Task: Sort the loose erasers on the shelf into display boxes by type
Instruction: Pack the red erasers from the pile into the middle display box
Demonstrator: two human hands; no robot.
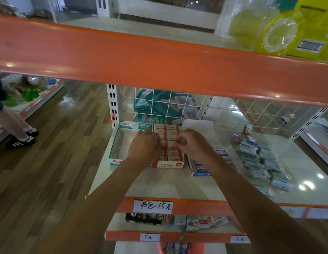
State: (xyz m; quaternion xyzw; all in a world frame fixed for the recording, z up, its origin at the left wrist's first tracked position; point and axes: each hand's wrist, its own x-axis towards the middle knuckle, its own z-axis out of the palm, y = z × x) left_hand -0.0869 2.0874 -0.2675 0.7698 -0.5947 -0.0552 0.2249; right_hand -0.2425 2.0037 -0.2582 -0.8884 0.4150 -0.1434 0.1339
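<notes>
A red display box [167, 165] sits on the middle shelf, filled with rows of red-sleeved erasers [173, 153]. Both hands are over it. My left hand [144, 146] rests its fingertips on the left row. My right hand [193, 143] has curled fingers that pinch one red-sleeved eraser [171, 143] in the middle of the box. Left of it stands a teal display box [115, 160] whose visible part is empty. On the right, my forearm partly hides a blue display box [200, 174] holding blue-sleeved erasers. Several loose teal-wrapped erasers [260, 158] lie piled further right.
An orange shelf beam [159, 70] crosses overhead, close above the hands. A wire grid back panel [159, 107] closes the shelf's rear. A small red eraser box [247, 129] stands at the back right. A person's legs [18, 129] are in the aisle to the left.
</notes>
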